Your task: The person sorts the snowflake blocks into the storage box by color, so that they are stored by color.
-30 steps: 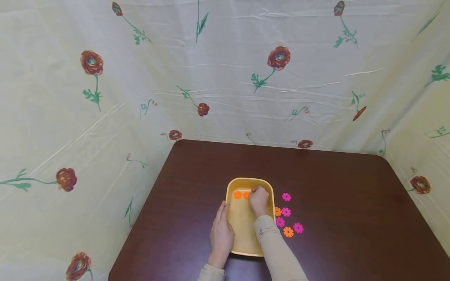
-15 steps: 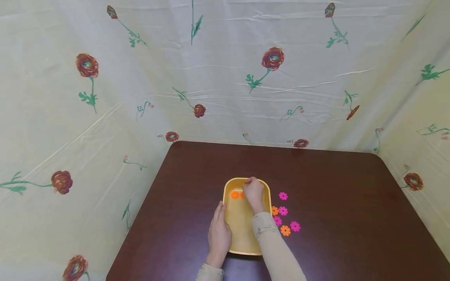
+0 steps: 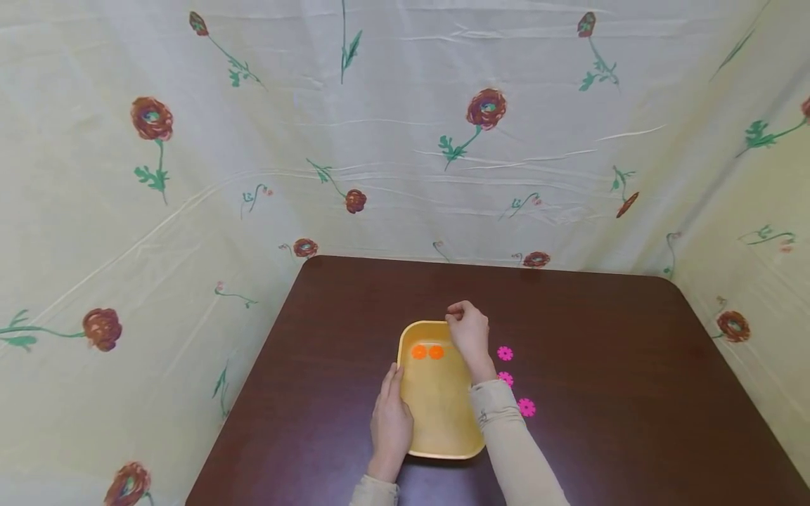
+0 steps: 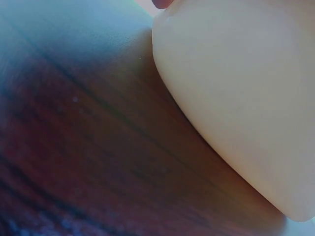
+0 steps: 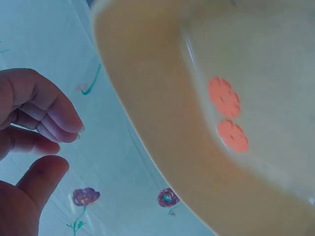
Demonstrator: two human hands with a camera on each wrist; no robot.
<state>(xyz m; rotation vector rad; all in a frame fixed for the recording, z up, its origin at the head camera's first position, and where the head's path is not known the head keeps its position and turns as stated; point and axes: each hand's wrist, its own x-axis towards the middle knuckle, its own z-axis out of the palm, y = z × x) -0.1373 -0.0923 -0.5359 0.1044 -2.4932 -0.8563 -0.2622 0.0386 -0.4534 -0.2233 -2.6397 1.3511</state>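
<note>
Right hand (image 3: 470, 334) lifted off tray (image 3: 436, 414) rim, grip loosely curled, empty, left hand (image 3: 391, 425) flat on tray side

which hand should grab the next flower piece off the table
Probably the right hand: it holds nothing, and the pink pieces lie on its side of the tray. The left hand rests against the tray's other side.

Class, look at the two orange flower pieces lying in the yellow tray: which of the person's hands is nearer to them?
Right. The right hand hovers just beside the orange flower pieces, above the tray's far rim; the left hand rests on its near left side.
</note>
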